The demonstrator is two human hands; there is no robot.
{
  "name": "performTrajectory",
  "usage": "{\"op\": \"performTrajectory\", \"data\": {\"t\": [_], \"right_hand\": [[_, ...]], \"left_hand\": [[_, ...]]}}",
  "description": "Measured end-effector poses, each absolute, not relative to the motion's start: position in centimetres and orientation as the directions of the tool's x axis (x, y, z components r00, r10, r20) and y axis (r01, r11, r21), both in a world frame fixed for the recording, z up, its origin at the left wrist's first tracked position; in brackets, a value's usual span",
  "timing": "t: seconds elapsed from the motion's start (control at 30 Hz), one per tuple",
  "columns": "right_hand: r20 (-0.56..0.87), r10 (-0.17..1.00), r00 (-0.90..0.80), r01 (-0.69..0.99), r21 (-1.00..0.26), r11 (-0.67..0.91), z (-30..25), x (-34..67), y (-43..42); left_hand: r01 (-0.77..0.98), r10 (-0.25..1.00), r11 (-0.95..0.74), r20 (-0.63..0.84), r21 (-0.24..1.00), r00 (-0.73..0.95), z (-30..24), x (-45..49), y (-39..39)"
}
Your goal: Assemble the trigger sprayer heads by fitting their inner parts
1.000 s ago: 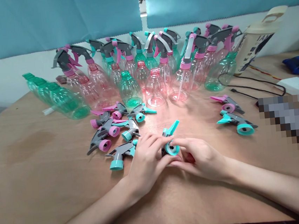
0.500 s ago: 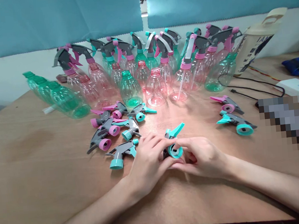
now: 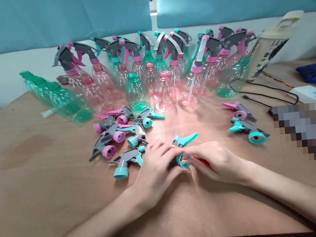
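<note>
My left hand (image 3: 158, 165) is closed around a grey and teal trigger sprayer head (image 3: 186, 139), its round collar turned toward me. My right hand (image 3: 216, 161) pinches with thumb and forefinger at the collar's opening, where a small whitish bit shows between the fingertips. The fingers hide whether that bit is loose or part of the sprayer head. Left of my left hand lies another teal-collared sprayer head (image 3: 127, 160), with several pink and teal ones behind it. To the right rest a pink sprayer head (image 3: 239, 111) and a teal one (image 3: 250, 129).
Clear pink bottles (image 3: 164, 93) and green bottles (image 3: 138, 92) stand across the back of the table (image 3: 56, 195), many topped with sprayers. Green bottles (image 3: 67, 103) line the left. At right are a cream tumbler (image 3: 273, 44), a black cable (image 3: 273, 98) and a white box (image 3: 314, 94).
My right thumb and forefinger have come together at the collar's opening. The sprayer head has tilted slightly in my left hand. The view has shifted a little.
</note>
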State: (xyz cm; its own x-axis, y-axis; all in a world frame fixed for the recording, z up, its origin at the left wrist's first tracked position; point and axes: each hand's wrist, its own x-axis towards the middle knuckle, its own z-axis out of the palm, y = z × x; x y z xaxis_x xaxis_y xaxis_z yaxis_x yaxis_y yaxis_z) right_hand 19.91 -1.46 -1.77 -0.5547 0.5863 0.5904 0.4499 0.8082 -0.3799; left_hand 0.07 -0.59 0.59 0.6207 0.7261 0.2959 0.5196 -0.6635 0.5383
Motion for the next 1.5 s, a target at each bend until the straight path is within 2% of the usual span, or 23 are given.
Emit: {"op": "performTrajectory", "data": {"t": [0.2, 0.37, 0.5, 0.63, 0.8, 0.93, 1.0, 1.23, 1.37, 1.5], "right_hand": [[0.540, 0.618, -0.572, 0.476, -0.395, 0.786, -1.5, 19.8, -1.4], [0.609, 0.612, -0.505, 0.442, -0.426, 0.789, -1.2, 19.7, -1.9], [0.670, 0.661, -0.337, 0.452, -0.500, 0.738, -1.1, 20.3, -2.4], [0.666, 0.733, -0.141, 0.616, -0.520, 0.591, -1.8, 21.2, -1.1], [0.487, 0.856, -0.173, 0.689, -0.561, 0.459, -2.9, 21.3, 0.8], [0.422, 0.846, -0.326, 0.712, -0.478, 0.514, -2.8, 20.9, 0.8], [0.408, 0.833, -0.373, 0.691, -0.477, 0.543, -2.6, 20.9, 0.5], [0.369, 0.908, -0.197, 0.702, -0.593, 0.393, -2.6, 21.0, 0.9], [0.339, 0.916, -0.215, 0.692, -0.609, 0.387, -2.7, 20.7, 3.6], [0.272, 0.936, -0.222, 0.707, -0.617, 0.347, -2.4, 20.2, 7.2]], "left_hand": [[0.510, 0.718, -0.667, 0.285, 0.544, 0.635, 0.7, 0.2, -0.8], [0.484, 0.721, -0.654, 0.284, 0.582, 0.633, 0.8, 0.2, -0.7], [0.503, 0.767, -0.605, 0.281, 0.617, 0.577, 0.8, 0.2, -0.3], [0.513, 0.799, -0.571, 0.292, 0.641, 0.525, 1.3, 0.5, -0.5], [0.503, 0.796, -0.585, 0.330, 0.636, 0.507, 1.6, 0.4, -0.6], [0.520, 0.806, -0.588, 0.394, 0.620, 0.442, 1.1, -0.1, -0.2], [0.529, 0.808, -0.588, 0.413, 0.611, 0.420, 0.8, -0.2, -0.2], [0.523, 0.787, -0.615, 0.500, 0.590, 0.362, 0.8, -0.6, 0.3], [0.534, 0.765, -0.615, 0.602, 0.580, 0.228, 1.2, -0.9, 1.0], [0.541, 0.775, -0.592, 0.606, 0.597, 0.179, 1.1, -1.1, 1.4]]}}
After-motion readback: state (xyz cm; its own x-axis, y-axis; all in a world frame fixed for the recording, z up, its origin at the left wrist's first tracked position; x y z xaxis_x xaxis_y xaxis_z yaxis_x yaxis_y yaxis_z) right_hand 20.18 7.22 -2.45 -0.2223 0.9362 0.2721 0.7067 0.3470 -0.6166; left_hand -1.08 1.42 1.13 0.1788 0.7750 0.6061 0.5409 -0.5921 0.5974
